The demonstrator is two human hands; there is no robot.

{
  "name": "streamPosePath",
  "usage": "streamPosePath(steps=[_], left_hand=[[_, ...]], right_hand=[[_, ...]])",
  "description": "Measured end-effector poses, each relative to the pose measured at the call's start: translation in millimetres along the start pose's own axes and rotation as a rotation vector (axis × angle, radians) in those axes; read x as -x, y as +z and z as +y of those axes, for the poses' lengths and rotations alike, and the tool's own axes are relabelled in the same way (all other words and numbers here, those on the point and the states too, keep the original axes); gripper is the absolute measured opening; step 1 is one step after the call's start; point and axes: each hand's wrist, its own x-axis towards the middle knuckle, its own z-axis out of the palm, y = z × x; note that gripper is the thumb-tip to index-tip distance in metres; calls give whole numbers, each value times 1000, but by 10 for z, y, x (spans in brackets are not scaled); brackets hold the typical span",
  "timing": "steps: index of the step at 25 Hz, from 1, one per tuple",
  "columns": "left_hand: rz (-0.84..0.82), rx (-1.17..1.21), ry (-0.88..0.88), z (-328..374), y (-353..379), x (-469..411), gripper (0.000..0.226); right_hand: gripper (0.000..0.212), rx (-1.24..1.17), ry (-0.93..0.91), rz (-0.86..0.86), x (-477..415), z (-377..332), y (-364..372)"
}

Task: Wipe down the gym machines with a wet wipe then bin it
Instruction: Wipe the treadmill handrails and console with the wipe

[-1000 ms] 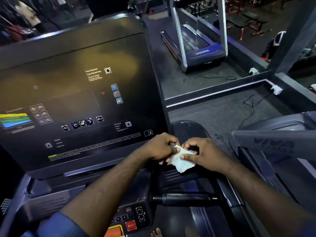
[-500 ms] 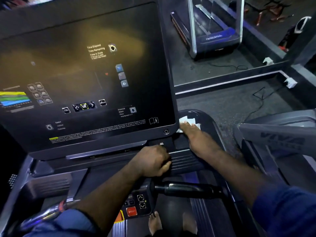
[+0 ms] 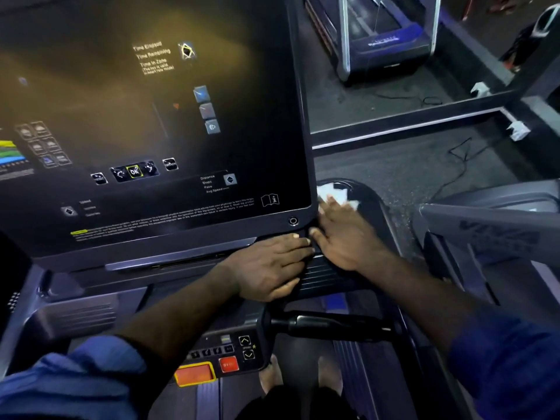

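A: Start nearest. What's by the body?
B: A red stop button [image 3: 228, 364] and, just beyond it, a black handle [image 3: 327, 325] pointing right. Neither hand is on them.
A: And the hands?
B: The left hand [image 3: 269, 265] lies flat on the ribbed ledge [image 3: 325, 275] under the console [image 3: 151, 131], fingers straight, holding nothing. The right hand [image 3: 345, 237] is beside it, its thumb almost meeting the left fingertips, and it reaches farther out.
A: Where's the wet wipe [image 3: 335, 192]?
B: In the dark rounded tray [image 3: 368, 192] off the console's right corner, pressed under the right hand's straight fingertips, not pinched. It shows wider left to right than near to far, though the fingers hide part of it.
A: So which hand works?
B: The wipe lies straight ahead of the right hand, on its far side, so I judge that hand sweeps the tray. The left is farther off and only braces.
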Motion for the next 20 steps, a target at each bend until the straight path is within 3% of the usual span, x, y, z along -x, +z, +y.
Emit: streamPosePath(steps=[2, 5, 8, 11, 13, 16, 18, 20], left_hand=[[-8, 53, 4, -38, 22, 36, 35], [-14, 126, -50, -18, 66, 43, 34], [-47, 164, -53, -52, 90, 44, 35], [-37, 157, -43, -106, 111, 69, 37], [-37, 140, -41, -90, 136, 56, 38], [-33, 126, -53, -57, 135, 52, 38], [-43, 141, -57, -68, 118, 54, 38], [-50, 138, -58, -98, 103, 46, 39]], right_hand=[[63, -87, -113, -21, 355, -109, 27], [56, -192, -129, 19, 703, 110, -15], [58, -144, 11, 73, 190, 391, 3], [70, 49, 56, 50, -404, 207, -65], [66, 61, -69, -36, -252, 58, -57], [56, -107, -265, -75, 473, 97, -41], [54, -194, -149, 12, 531, 233, -101], [51, -212, 87, 179, 148, 294, -161]])
